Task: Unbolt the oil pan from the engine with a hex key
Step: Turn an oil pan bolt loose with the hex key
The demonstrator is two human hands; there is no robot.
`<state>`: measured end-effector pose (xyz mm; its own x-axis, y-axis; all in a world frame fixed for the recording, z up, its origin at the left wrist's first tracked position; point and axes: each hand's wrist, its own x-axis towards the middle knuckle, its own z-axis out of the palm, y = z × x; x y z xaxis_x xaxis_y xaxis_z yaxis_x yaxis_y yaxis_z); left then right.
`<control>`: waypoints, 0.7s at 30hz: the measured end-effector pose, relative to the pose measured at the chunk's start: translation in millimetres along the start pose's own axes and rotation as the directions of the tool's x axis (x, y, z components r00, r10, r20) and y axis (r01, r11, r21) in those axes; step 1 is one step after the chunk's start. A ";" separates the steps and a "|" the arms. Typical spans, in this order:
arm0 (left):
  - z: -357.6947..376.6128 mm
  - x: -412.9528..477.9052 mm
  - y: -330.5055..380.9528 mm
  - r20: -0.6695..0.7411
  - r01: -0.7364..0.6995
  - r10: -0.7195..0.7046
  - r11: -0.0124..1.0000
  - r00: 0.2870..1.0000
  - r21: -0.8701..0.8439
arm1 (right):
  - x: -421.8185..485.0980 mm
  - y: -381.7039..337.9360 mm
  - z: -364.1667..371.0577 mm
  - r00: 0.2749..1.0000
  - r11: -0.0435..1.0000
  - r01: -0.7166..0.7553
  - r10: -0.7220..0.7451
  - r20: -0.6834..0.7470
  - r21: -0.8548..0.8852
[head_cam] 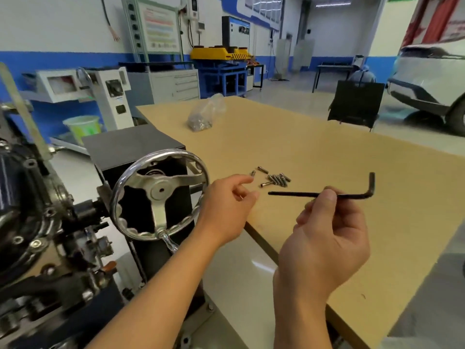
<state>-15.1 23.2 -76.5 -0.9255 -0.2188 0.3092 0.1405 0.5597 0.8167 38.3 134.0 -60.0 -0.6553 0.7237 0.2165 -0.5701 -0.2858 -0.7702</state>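
The fingers (330,197) of my right hand (327,238) are pinching the hex key (352,195) mid-shaft, holding it level above the counter (327,147). My left hand (226,207) is hanging loosely curled, gripping nothing, its forefinger reaching just short of a bolt (253,173) near the bolts (276,179) lying on the counter. The engine (25,202) is sitting left of the handwheel (161,195).

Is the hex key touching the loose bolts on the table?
Apart. The head view shows bare table between the hex key, pinched in the right hand, and the bolts.
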 end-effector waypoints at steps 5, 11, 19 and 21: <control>-70.8 -91.9 -18.7 -0.251 -0.021 -0.034 0.977 0.967 -0.213 | -48.6 -10.0 16.2 0.849 0.996 0.077 -0.048 0.526 -0.033; -147.3 -151.0 -27.6 -0.462 -0.060 -0.011 0.988 0.887 -0.139 | -126.7 -19.4 32.3 0.513 0.996 0.090 -0.036 0.858 -0.012; -176.1 -162.1 -46.3 -0.649 -0.043 0.028 0.999 0.760 -0.008 | -173.7 -13.6 42.3 0.444 0.991 0.130 -0.051 0.895 -0.008; -177.5 -159.8 -43.6 -0.674 -0.087 0.100 0.995 0.732 0.054 | -175.5 -12.9 44.8 0.463 0.991 0.134 -0.058 0.884 -0.006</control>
<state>189.1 -108.1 -75.0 -0.4262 -0.6426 0.6367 0.2014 0.6188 0.7593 138.4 -17.4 -61.2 -0.7090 -0.2036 0.6751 -0.6499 -0.1829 -0.7377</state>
